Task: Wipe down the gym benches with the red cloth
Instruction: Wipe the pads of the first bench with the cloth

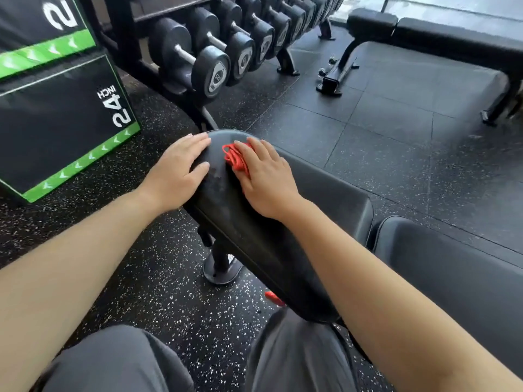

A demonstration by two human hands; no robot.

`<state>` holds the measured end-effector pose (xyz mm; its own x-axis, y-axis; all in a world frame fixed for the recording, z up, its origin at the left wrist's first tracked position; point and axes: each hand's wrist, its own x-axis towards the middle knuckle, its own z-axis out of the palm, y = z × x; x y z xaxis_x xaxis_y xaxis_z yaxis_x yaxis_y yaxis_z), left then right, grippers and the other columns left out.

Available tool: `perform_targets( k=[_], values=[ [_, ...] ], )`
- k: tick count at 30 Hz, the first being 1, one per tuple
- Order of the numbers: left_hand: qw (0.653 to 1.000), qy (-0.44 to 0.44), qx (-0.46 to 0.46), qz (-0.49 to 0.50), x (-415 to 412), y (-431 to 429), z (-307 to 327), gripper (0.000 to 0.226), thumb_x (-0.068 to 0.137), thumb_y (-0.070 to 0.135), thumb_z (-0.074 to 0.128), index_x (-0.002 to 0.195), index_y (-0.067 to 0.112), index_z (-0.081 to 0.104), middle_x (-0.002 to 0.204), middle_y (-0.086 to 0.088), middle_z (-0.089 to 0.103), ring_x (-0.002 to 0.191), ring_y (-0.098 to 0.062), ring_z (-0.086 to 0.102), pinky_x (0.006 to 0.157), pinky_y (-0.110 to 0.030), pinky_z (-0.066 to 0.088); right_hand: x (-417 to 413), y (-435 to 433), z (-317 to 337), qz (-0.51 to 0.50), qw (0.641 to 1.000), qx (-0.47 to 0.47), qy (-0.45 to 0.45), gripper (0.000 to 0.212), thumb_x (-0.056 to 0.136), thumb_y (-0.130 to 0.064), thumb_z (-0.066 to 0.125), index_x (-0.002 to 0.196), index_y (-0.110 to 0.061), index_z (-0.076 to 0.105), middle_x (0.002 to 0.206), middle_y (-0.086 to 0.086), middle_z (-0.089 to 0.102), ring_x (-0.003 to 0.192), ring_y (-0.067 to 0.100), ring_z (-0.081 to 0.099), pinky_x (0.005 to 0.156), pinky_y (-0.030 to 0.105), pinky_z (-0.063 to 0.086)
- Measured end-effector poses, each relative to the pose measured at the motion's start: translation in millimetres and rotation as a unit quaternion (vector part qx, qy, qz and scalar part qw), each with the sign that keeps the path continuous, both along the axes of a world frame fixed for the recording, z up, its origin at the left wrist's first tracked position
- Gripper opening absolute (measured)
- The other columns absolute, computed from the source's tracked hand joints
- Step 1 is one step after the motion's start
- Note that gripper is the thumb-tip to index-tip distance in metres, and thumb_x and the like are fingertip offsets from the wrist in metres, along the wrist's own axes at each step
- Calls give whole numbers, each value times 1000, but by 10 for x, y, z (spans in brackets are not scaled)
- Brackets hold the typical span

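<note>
A black padded gym bench (235, 222) runs from the middle of the view toward me. My right hand (266, 179) lies flat on its far end and presses a crumpled red cloth (233, 158) against the pad; most of the cloth is hidden under the palm. My left hand (177, 168) rests on the bench's left edge with fingers spread, holding nothing. A second black bench (441, 35) stands at the far right.
A dumbbell rack (226, 52) lines the back. Black and green plyo boxes (56, 108) stand at the left. Another black pad (452, 273) sits at my right. The bench foot (222, 268) stands on speckled rubber floor. My grey-clad knees fill the bottom.
</note>
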<state>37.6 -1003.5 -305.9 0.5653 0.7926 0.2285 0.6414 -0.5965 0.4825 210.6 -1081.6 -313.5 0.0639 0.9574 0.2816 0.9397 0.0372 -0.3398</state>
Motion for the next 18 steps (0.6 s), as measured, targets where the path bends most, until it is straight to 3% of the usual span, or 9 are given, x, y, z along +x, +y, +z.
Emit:
perform_targets(
  k=[2,5,7,10,14,18],
  values=[
    [1000,-10,-2,-7,-55,139,5,60,86,34,39,141,13,40,152,-4,31,142,-19,20,117,-28,9,-88,-220,-1,-11,1000,7,6,51,95,-39,37,142,-21,34,150,4,32,140,25,23,109,45,29],
    [995,-65,-37,-61,-81,315,-35,44,95,18,45,139,14,43,148,-3,37,136,-9,28,112,-20,13,-303,-502,-45,-39,999,4,24,54,90,-39,34,142,-22,36,150,3,33,140,27,23,109,44,27],
    [986,-109,-73,-99,-91,397,-83,45,93,23,42,137,16,45,144,0,40,131,-2,32,111,-19,17,-386,-460,-60,-67,997,-3,24,55,90,-41,33,141,-23,37,150,2,33,140,25,24,110,43,27],
    [978,-135,-92,-131,-106,490,-147,51,88,31,37,136,16,45,143,0,43,133,-8,35,115,-25,21,-392,-67,-14,-111,994,-4,17,55,91,-44,30,140,-22,39,148,4,35,139,24,27,111,46,27],
    [976,-135,-85,-145,-104,467,-140,54,90,29,35,139,8,41,146,-5,38,136,-12,31,112,-17,14,-326,584,77,-183,983,-18,25,45,98,-39,36,140,-23,38,148,2,35,138,21,27,111,43,26],
    [975,-127,-98,-154,-94,479,-135,57,89,29,34,141,5,37,148,-9,36,137,-18,30,114,-23,16,-246,831,154,-214,975,-52,42,44,98,-41,35,138,-24,39,145,-1,38,135,21,31,109,41,29]
  ],
)
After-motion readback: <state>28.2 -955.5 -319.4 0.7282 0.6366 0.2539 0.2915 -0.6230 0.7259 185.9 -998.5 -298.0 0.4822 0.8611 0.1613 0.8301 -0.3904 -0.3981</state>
